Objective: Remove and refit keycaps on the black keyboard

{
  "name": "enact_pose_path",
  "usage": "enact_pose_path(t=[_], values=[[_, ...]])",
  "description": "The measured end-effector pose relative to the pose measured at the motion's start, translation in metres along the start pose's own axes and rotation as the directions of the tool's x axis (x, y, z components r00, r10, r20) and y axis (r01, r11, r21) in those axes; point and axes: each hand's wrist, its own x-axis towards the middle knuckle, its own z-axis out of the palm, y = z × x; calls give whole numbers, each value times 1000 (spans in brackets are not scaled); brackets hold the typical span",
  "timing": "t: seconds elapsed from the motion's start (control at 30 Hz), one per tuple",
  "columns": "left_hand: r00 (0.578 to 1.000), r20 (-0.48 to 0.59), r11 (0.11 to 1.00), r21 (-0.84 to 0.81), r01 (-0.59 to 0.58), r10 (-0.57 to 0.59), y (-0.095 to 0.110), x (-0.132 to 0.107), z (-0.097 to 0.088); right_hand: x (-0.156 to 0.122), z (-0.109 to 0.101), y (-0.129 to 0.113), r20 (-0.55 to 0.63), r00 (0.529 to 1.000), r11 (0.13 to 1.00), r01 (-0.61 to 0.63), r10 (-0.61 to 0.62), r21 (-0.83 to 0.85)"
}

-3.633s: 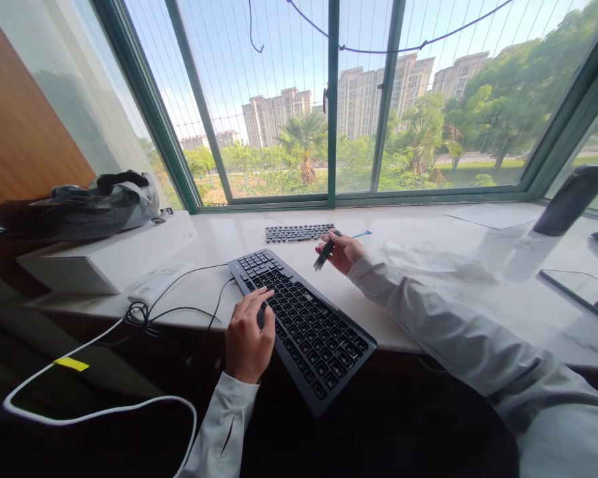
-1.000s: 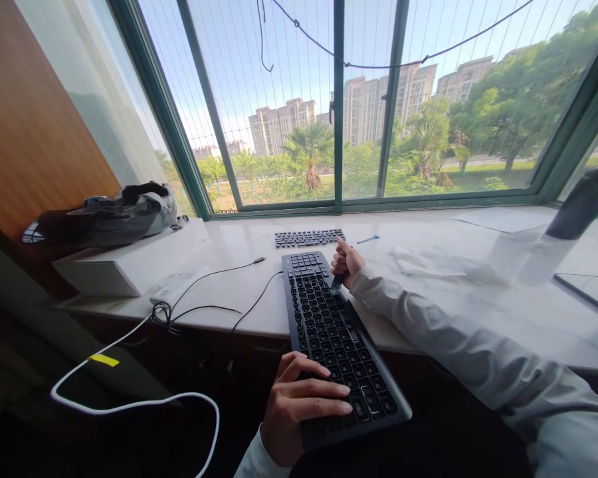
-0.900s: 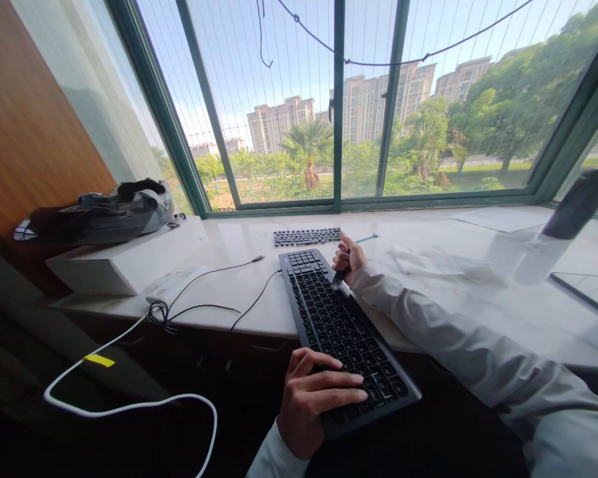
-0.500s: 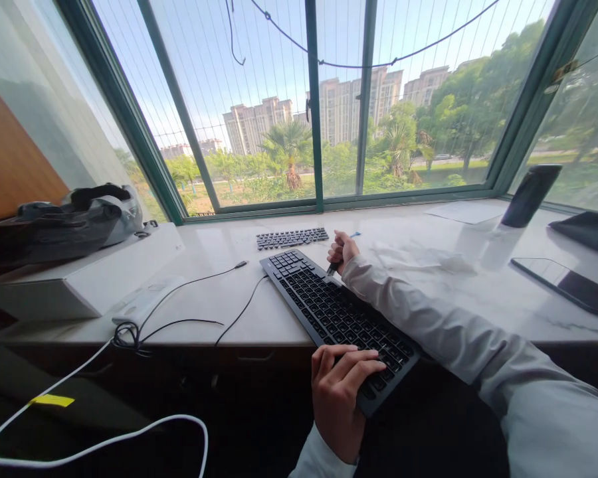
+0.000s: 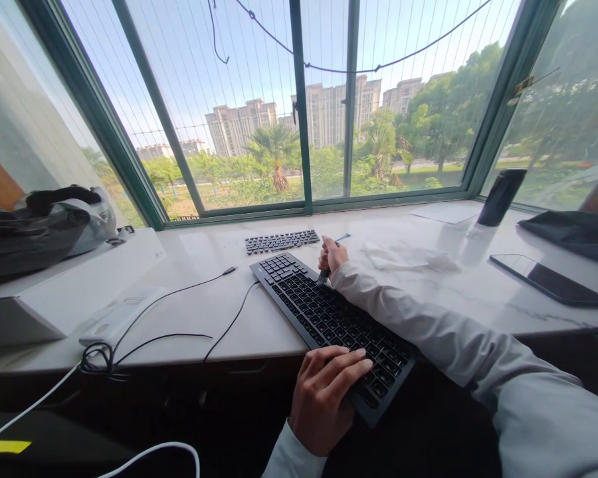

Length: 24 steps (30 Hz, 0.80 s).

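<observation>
A black keyboard point(image 5: 309, 312) lies slanted, its far end on the white desk and its near end past the desk's front edge. Most of its key sockets show without caps, while the far-end block still carries keys. My left hand point(image 5: 323, 392) holds the near end, fingers over the top and thumb out of sight. In my closed right hand point(image 5: 332, 255) is a small dark-handled brush point(image 5: 323, 276), bristles down against the keyboard's upper part. Loose keycaps point(image 5: 282, 241) sit in rows behind the keyboard. A thin blue-tipped piece point(image 5: 346, 236) shows behind my right hand; I cannot tell what it belongs to.
Left on the desk are a white box point(image 5: 74, 285) with a dark bag point(image 5: 44, 226) on it, and a coiled black cable point(image 5: 97, 358). At right lie clear plastic wrapping point(image 5: 408, 257), a phone-like dark slab point(image 5: 548, 280), a dark bottle point(image 5: 501, 197) and black cloth point(image 5: 568, 236).
The view has shifted, so most things sit further left in it. The brush in my right hand has moved slightly on the keyboard; my left hand keeps its hold.
</observation>
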Motion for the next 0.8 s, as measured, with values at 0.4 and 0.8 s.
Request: enact_pose_path(t=[0.4,0.8], values=[[998,-59,964,260,52,-38,-43,-6,0,-2,2,5,-150,986,997,78,-74,20],[998,-36,970,234,62,-56,-45,-8,0,22,-20,5,-209,965,987,-144,156,70]])
